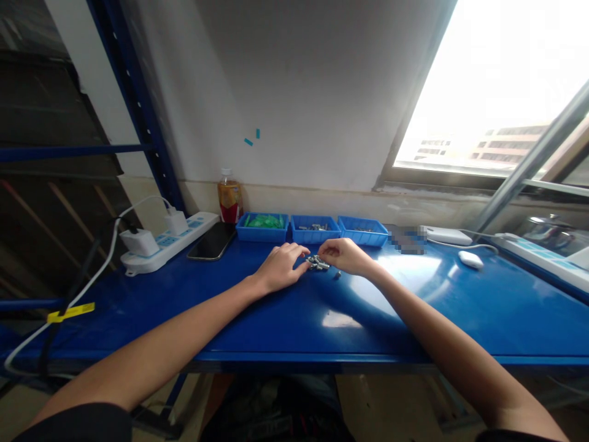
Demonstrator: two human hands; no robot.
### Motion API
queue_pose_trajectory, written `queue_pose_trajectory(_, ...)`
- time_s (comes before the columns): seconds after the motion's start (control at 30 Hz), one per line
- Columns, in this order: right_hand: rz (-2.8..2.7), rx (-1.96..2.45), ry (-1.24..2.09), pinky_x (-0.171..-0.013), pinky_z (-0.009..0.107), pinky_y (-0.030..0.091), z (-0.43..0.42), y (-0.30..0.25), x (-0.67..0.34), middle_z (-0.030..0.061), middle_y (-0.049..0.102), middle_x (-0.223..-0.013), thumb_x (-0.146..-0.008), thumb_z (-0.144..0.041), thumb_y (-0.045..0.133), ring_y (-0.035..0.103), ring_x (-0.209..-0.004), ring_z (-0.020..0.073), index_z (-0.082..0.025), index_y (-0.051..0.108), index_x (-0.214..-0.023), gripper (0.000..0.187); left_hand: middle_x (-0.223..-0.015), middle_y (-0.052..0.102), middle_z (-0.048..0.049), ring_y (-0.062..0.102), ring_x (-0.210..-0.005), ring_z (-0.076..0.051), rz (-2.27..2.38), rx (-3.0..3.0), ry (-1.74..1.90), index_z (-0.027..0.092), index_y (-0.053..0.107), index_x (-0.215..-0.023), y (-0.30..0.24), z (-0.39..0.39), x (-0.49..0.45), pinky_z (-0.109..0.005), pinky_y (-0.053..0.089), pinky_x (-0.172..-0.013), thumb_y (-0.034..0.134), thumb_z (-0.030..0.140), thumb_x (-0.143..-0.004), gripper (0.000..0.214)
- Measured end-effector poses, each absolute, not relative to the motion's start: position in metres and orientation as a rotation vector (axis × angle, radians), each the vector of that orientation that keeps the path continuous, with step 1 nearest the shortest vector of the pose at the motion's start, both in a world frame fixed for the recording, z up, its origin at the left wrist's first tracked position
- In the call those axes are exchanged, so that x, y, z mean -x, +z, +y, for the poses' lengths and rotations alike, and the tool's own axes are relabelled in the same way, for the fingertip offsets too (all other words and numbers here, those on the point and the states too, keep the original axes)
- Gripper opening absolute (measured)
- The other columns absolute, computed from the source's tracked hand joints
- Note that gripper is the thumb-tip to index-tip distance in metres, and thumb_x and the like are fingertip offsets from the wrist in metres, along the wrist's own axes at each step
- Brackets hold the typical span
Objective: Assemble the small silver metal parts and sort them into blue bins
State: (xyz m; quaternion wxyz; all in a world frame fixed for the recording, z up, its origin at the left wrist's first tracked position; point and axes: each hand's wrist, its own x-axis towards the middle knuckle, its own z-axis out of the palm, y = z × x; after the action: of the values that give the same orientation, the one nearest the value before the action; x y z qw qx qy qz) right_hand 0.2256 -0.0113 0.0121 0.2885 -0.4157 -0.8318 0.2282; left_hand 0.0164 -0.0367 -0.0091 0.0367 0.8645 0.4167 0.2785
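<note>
A small pile of metal pieces [318, 264] lies on the blue table [276, 325], too small to name exactly. My left hand [280, 267] rests at the pile's left side, thumb and fingers apart around its edge. Over the pile's right side, my right hand [345, 255] has its fingertips pinched together; whatever is between them is hidden. One loose metal piece [338, 275] sits apart, just below the right hand. Behind the hands stand three blue bins in a row: the left bin [262, 234] has green plastic items, the middle bin [315, 234] and right bin [363, 237] contain small metal parts.
At the left are a power strip [151, 261] with plugged-in chargers, a dark phone [211, 241] and a drink bottle [230, 199]. Toward the right lie a white power bank [446, 236], a white case [470, 259], a cable and another power strip [543, 255]. A wall stands behind.
</note>
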Motion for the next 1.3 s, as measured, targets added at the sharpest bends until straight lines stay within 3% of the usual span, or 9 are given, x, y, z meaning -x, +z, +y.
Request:
queue_pose_trajectory(0.13,-2.009,1.024,0.876,-0.055,0.023,0.05,-0.02,0.0,-0.203,0.0009,0.066,-0.065,-0.07,-0.017,0.057,0.062,-0.06,0.0136,-0.015,0.064,-0.075,0.008,-0.098,0.068,-0.0048,0.06,-0.095,-0.022,1.294,-2.677,0.888,0.02,0.06,-0.103,-0.006,-0.043,-0.019,-0.034,0.043,-0.082,0.052,0.035,-0.087,0.024)
queue_pose_trajectory(0.33,-1.91,1.055,0.984,-0.054,0.022,0.05,-0.025,0.001,-0.198,0.0003,0.064,-0.061,-0.068,-0.014,0.056,0.062,-0.057,0.0129,-0.015,0.064,-0.076,0.012,-0.093,0.07,-0.0037,0.062,-0.091,-0.022,1.289,-2.694,0.882,0.02,0.063,-0.097,-0.006,-0.041,-0.018,-0.033,0.042,-0.08,0.052,0.031,-0.087,0.019)
queue_pose_trajectory(0.47,-1.939,1.021,1.053,-0.061,0.026,0.054,-0.024,0.002,-0.201,0.0013,0.067,-0.066,-0.071,-0.012,0.05,0.065,-0.063,0.0145,-0.014,0.065,-0.084,0.02,-0.092,0.07,-0.004,0.063,-0.088,-0.02,1.292,-2.632,0.914,0.019,0.065,-0.097,-0.006,-0.039,-0.018,-0.031,0.044,-0.079,0.05,0.032,-0.087,0.022)
queue_pose_trajectory(0.53,-1.996,0.994,0.936,-0.065,0.028,0.054,-0.024,0.001,-0.202,0.0023,0.068,-0.071,-0.072,-0.011,0.049,0.065,-0.066,0.0151,-0.014,0.065,-0.087,0.023,-0.091,0.07,-0.0046,0.063,-0.087,-0.02,1.289,-2.571,0.962,0.019,0.065,-0.095,-0.007,-0.038,-0.018,-0.029,0.045,-0.077,0.048,0.033,-0.088,0.023)
queue_pose_trajectory(0.67,-2.206,0.885,0.364,-0.07,0.027,0.05,-0.029,0.002,-0.202,0.0051,0.068,-0.087,-0.077,-0.013,0.053,0.063,-0.076,0.0156,-0.017,0.065,-0.096,0.023,-0.086,0.07,-0.0046,0.063,-0.079,-0.018,1.296,-2.451,1.02,0.018,0.066,-0.091,-0.008,-0.036,-0.018,-0.025,0.045,-0.067,0.042,0.036,-0.091,0.03)
queue_pose_trajectory(0.77,-2.255,0.852,0.166,-0.072,0.027,0.048,-0.032,0.002,-0.202,0.005,0.066,-0.088,-0.082,-0.016,0.052,0.061,-0.078,0.0158,-0.019,0.063,-0.095,0.017,-0.08,0.069,-0.0037,0.062,-0.073,-0.018,1.287,-2.438,1.014,0.018,0.066,-0.085,-0.007,-0.037,-0.018,-0.024,0.043,-0.062,0.041,0.038,-0.092,0.033)
queue_pose_trajectory(0.97,-2.224,0.847,0.175,-0.072,0.025,0.045,-0.03,-0.001,-0.201,0.0038,0.066,-0.086,-0.088,-0.018,0.048,0.061,-0.08,0.0156,-0.019,0.06,-0.092,0.013,-0.079,0.068,-0.0044,0.062,-0.075,-0.017,1.192,-2.444,1.001,0.017,0.063,-0.078,-0.004,-0.04,-0.019,-0.024,0.043,-0.066,0.033,0.034,-0.095,0.038)
queue_pose_trajectory(1.17,-2.091,0.989,0.233,-0.061,0.023,0.041,-0.029,-0.003,-0.197,0.0018,0.064,-0.072,-0.09,-0.025,0.046,0.058,-0.066,0.0138,-0.018,0.06,-0.081,0.018,-0.082,0.067,-0.0023,0.063,-0.078,-0.018,1.245,-2.459,1.031,0.02,0.057,-0.107,-0.006,-0.041,-0.02,-0.026,0.046,-0.069,0.051,0.038,-0.087,0.028)
queue_pose_trajectory(1.3,-2.082,1.015,0.243,-0.058,0.022,0.04,-0.029,-0.006,-0.194,0.0006,0.062,-0.067,-0.091,-0.027,0.046,0.056,-0.061,0.0126,-0.018,0.06,-0.079,0.021,-0.08,0.066,-0.0021,0.063,-0.076,-0.018,1.299,-2.494,1.068,0.021,0.058,-0.103,-0.008,-0.041,-0.02,-0.026,0.045,-0.068,0.05,0.04,-0.087,0.026)
